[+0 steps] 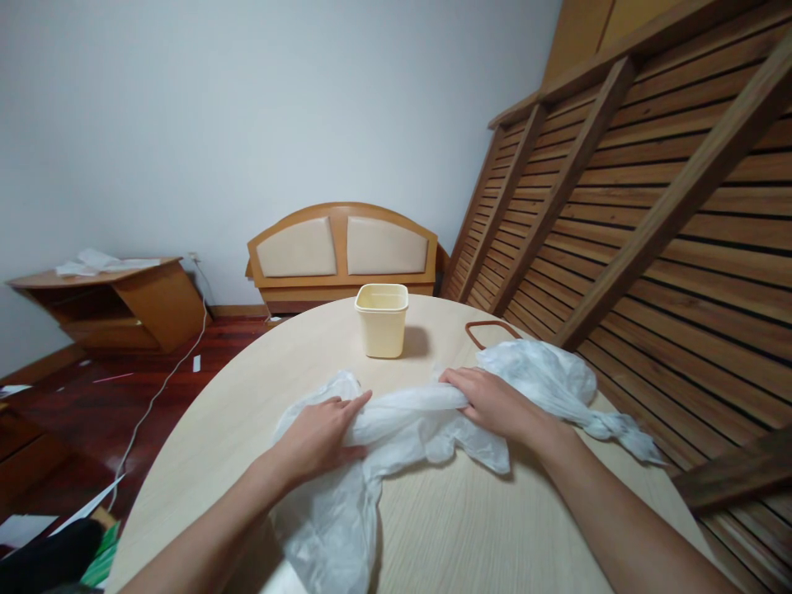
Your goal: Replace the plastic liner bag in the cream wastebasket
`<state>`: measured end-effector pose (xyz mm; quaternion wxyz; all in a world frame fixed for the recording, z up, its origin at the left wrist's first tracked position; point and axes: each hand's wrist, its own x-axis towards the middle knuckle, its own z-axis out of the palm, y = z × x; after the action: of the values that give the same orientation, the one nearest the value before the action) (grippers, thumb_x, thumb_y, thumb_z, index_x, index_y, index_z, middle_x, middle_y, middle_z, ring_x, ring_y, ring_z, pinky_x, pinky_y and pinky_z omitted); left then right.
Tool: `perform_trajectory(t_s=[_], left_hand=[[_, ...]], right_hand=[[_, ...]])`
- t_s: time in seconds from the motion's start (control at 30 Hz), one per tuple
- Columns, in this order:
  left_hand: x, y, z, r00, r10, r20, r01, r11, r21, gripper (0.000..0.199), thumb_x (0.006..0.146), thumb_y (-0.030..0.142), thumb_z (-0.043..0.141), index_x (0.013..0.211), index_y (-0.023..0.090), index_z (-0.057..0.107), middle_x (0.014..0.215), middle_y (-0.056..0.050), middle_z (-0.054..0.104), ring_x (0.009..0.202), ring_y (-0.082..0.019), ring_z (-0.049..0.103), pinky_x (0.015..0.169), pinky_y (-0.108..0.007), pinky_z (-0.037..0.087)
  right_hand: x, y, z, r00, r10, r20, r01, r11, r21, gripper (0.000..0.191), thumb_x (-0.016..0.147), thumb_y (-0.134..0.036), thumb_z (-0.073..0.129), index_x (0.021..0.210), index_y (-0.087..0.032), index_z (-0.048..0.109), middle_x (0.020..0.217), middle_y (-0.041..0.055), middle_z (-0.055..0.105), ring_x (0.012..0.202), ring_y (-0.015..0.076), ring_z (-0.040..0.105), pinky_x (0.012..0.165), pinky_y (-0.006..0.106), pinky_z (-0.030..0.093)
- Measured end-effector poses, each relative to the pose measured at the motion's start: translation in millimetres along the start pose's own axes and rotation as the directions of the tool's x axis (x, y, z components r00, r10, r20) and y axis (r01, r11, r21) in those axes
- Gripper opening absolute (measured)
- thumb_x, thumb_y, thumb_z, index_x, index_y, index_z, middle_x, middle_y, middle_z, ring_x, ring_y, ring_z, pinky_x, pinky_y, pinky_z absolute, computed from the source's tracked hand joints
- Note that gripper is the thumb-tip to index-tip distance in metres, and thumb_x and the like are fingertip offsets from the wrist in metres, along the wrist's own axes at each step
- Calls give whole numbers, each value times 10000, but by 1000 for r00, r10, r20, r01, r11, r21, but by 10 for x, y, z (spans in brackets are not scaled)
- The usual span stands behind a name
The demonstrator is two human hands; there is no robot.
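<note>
A crumpled white plastic bag [426, 421] stretches between my two hands on the round table. My left hand [318, 437] is around its left part, index finger and thumb on either side of the bunched plastic. The bag's loose end hangs toward the near edge below that hand. At the other end, the fingers of my right hand [492, 400] are closed over the gathered plastic. Just beyond my hands stands a pale yellow square plastic bin [384, 330], upright. Right of my right hand lies another white plastic bag [544, 371], its end twisted into a knot.
A brown square ring [471, 334] rests near the far right edge of the table [247, 388]. Wooden slatted panels [619, 239] lean close along the right. Behind stand a headboard [340, 247] and a low cabinet [136, 309]; a white cable [154, 396] crosses the floor.
</note>
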<state>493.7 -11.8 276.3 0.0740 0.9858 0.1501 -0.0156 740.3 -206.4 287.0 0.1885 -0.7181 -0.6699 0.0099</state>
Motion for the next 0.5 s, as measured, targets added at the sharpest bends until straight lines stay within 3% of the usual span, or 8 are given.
perform_trajectory(t_s=[0.1, 0.2, 0.23, 0.3, 0.37, 0.43, 0.5], left_hand=[[37, -68, 30, 997, 48, -52, -44, 996, 78, 368, 840, 147, 565, 1186, 232, 661, 1024, -109, 723, 1047, -310, 657, 855, -384, 509], [77, -137, 26, 995, 33, -95, -24, 996, 91, 259, 803, 61, 478, 905, 195, 674, 1009, -114, 702, 1003, -288, 657, 861, -383, 503], [90, -157, 22, 993, 2, -116, 7, 997, 78, 261, 804, 57, 456, 902, 189, 660, 1025, -120, 696, 980, -279, 664, 857, -383, 505], [112, -196, 14, 987, -26, -159, 32, 999, 33, 309, 810, 56, 429, 995, 183, 641, 1095, -125, 690, 1000, -266, 668, 891, -391, 502], [123, -235, 8, 982, 7, -191, -10, 1000, -11, 383, 803, 66, 446, 1128, 179, 613, 1210, -125, 677, 1125, -271, 638, 999, -422, 463], [117, -270, 6, 975, 66, -211, -77, 996, -43, 468, 798, 116, 510, 1259, 179, 561, 1343, -122, 629, 1281, -285, 553, 1116, -467, 374], [99, -297, 16, 972, 129, -196, -146, 986, -75, 585, 817, 253, 604, 1383, 184, 476, 1472, -125, 533, 1404, -308, 434, 1190, -510, 272]], right_hand=[[-4, 7, 37, 1000, -7, 4, 7, 999, 41, 379, 737, -27, 520, 1031, -225, 654, 1001, 87, 719, 944, 271, 672, 834, 351, 482], [-8, -74, 38, 998, 5, 57, -7, 999, 39, 260, 823, -191, 602, 1075, -226, 657, 997, 82, 718, 930, 268, 671, 823, 356, 488], [-10, -114, 32, 996, 7, 84, -10, 999, 33, 251, 840, -311, 645, 1076, -227, 663, 982, 82, 718, 915, 273, 669, 812, 362, 489], [-15, -196, 26, 991, -2, 136, -2, 1000, 22, 406, 784, -563, 706, 1013, -228, 688, 918, 77, 711, 872, 284, 660, 789, 379, 491], [-23, -256, 34, 985, -23, 172, 20, 1000, 17, 532, 681, -693, 739, 924, -221, 701, 888, 76, 695, 872, 294, 646, 803, 403, 495], [-33, -280, 56, 985, -32, 171, 32, 999, 5, 559, 635, -685, 776, 922, -211, 707, 1013, 103, 691, 985, 319, 627, 881, 442, 493], [-42, -273, 75, 991, -11, 131, 15, 999, -28, 494, 668, -573, 801, 975, -195, 716, 1231, 147, 647, 1150, 349, 577, 980, 480, 463]])
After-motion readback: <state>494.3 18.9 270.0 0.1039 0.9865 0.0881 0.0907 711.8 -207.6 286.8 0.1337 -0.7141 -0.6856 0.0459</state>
